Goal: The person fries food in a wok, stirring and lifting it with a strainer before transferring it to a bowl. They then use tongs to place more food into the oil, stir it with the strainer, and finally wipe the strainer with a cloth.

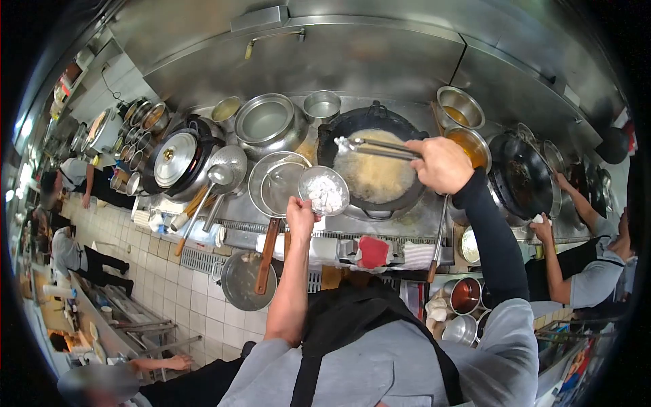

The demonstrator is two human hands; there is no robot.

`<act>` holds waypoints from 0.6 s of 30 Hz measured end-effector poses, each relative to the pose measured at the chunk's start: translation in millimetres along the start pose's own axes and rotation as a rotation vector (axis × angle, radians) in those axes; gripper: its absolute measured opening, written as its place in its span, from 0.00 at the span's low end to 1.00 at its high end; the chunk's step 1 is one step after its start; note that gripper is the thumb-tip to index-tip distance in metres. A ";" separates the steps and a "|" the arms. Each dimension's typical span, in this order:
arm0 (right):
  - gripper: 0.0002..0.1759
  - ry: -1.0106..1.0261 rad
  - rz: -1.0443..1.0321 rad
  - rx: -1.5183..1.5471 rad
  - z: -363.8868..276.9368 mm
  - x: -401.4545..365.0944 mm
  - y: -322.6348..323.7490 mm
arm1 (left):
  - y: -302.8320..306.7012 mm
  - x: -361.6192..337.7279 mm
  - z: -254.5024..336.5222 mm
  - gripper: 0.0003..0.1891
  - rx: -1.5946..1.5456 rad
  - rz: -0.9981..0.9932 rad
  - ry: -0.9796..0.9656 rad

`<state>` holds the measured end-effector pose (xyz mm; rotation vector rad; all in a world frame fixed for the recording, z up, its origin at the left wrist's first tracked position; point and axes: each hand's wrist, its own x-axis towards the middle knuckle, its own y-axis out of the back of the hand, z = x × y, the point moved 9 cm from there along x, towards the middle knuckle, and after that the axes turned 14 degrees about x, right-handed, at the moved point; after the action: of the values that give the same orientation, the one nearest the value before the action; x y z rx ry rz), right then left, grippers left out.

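Fingers of my left hand are closed on the rim of a small metal bowl that holds white-coated pieces. My right hand grips a pair of dark chopsticks, which point left over a black wok. A whitish coated piece is at their tips. Pale, bubbling liquid fills the wok below. Just left of the bowl lies a round strainer with a wooden handle.
Metal pots stand behind the strainer. Left are a perforated ladle and a lidded pot. On the right are bowls of yellow liquid, another wok and a co-worker. A red cloth hangs at the front edge.
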<state>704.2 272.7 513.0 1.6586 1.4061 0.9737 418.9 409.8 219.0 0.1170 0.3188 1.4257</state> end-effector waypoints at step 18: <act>0.21 0.088 -0.023 -0.059 -36.3 -3.8 -10.0 | 29.4 -15.7 50.6 0.09 -0.094 0.024 -0.099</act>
<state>666.9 272.4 519.5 1.5698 1.4367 1.0765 403.6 404.3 277.4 0.1144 0.1688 1.4508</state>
